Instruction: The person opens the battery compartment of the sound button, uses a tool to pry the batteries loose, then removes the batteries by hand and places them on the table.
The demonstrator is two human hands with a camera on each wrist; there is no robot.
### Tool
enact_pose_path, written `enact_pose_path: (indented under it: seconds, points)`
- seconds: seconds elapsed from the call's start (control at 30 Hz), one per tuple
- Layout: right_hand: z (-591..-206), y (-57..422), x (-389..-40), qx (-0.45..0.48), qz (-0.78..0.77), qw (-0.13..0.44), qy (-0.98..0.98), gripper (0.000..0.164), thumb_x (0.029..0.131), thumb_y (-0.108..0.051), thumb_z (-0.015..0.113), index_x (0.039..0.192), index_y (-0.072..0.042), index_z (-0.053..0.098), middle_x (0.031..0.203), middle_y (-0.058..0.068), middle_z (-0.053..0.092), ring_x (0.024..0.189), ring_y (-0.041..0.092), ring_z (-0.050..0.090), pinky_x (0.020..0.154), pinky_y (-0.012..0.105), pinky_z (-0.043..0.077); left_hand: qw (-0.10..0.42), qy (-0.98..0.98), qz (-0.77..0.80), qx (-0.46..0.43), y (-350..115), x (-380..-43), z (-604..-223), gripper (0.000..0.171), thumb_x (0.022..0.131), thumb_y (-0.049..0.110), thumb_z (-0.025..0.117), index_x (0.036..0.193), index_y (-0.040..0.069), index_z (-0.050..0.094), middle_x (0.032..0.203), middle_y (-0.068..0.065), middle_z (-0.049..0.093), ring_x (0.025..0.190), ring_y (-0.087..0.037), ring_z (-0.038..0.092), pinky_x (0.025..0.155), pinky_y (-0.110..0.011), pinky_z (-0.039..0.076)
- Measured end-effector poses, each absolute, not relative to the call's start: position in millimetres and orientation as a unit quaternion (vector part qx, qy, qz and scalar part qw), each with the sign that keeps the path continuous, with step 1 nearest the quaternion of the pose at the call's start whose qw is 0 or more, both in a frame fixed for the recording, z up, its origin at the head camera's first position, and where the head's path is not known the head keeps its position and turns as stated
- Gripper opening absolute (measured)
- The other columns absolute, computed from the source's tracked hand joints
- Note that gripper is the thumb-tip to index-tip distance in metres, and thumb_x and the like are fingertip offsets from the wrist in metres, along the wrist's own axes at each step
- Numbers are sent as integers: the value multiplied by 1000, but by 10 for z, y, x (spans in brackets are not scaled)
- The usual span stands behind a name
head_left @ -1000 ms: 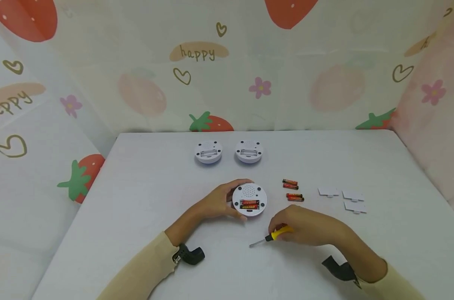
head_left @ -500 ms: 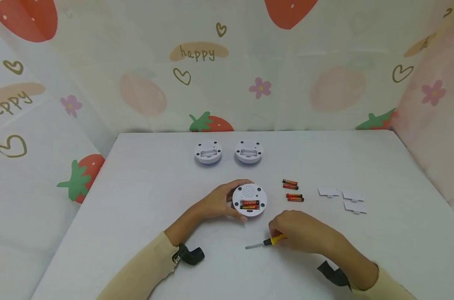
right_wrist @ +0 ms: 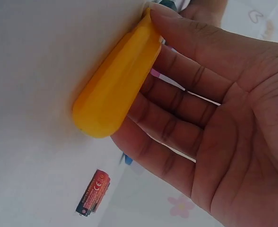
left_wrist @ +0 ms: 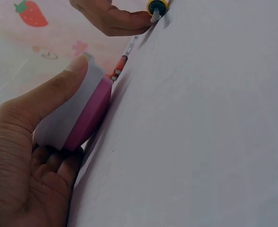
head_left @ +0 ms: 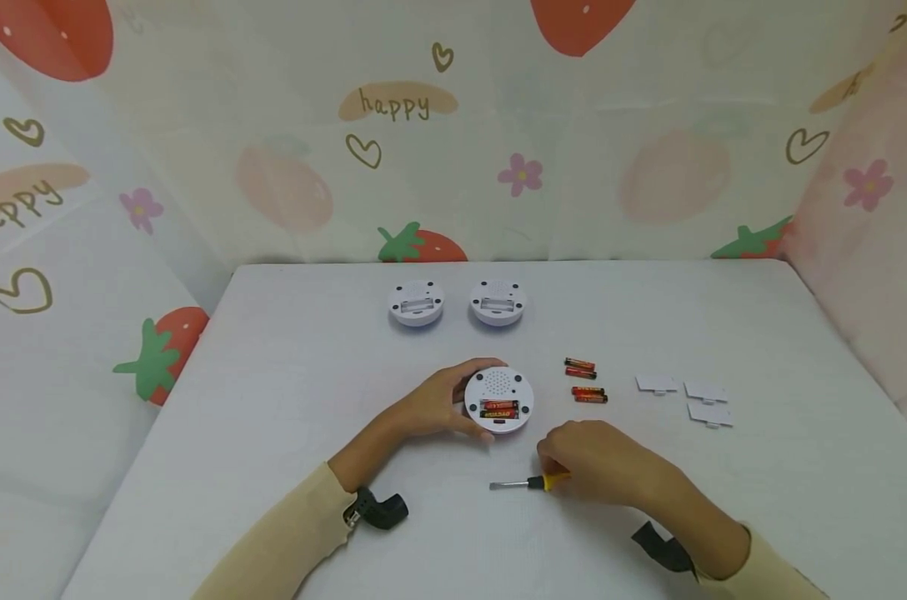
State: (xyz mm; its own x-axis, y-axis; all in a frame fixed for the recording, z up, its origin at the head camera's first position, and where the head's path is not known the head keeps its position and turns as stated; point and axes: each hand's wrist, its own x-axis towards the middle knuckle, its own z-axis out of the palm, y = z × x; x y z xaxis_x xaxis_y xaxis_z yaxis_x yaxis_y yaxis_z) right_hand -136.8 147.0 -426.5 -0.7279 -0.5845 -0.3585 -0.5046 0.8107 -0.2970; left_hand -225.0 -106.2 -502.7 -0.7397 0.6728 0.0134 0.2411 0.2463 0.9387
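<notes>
My left hand [head_left: 434,404] grips the left side of a round white device [head_left: 498,381], its speaker holes and rubber feet facing up. Two red batteries [head_left: 498,409] lie side by side in its uncovered compartment. Seen from the left wrist, the device [left_wrist: 65,113] also has a pink side, and the thumb presses its white rim. My right hand [head_left: 603,462] pinches a screwdriver [head_left: 534,482] low at the table, its flat blade pointing left. In the right wrist view the yellow screwdriver handle [right_wrist: 113,85] is between thumb and fingers, close to the tabletop.
Two similar round devices, one left [head_left: 416,303] and one right [head_left: 498,303], sit at the back with bare battery slots. Loose red batteries [head_left: 588,395] lie in two pairs to the right. Beyond them are three white covers [head_left: 656,383]. Printed cloth [head_left: 573,167] hangs behind the table.
My right hand has shifted slightly toward me, and the screwdriver has swung from a slant to nearly level, its tip moving left. My left hand and the device have stayed put.
</notes>
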Motion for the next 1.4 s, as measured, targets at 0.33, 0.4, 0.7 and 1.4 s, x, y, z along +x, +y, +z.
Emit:
enact_pose_path:
  seconds: [0.33,0.4,0.7,1.4]
  points:
    - [-4145,1508,-1499,-304,-117,162,931,14,87,-26,82,98,-18,76,71,-14,55,69,8,51,63,23,47,186,765,537,301,-1082,-2307,-4974,99,68,16,96,152,22,44,150,6,49,140,-11,44,117,-29,35]
    - [-4097,1520,-1526,-300,-138,139,934,16,89,-28,80,102,-19,77,72,-15,56,69,7,52,63,22,48,185,766,538,300,-1087,-2315,-4981,98,69,16,96,152,23,44,150,6,49,140,-12,45,116,-28,36]
    - [-4054,1467,-1707,-317,-176,2,932,19,87,-17,81,106,-13,79,79,-11,63,66,5,50,59,19,47,188,764,539,301,-1065,-2336,-4991,96,70,16,96,151,25,45,145,8,52,134,-10,49,113,-27,40]
    - [-4280,1338,-1774,-331,-144,-49,931,16,84,-15,84,99,-16,83,88,-6,71,74,7,64,70,27,54,189,764,530,315,-1057,-2252,-5079,96,70,17,95,151,24,45,145,9,52,133,-9,50,113,-25,39]
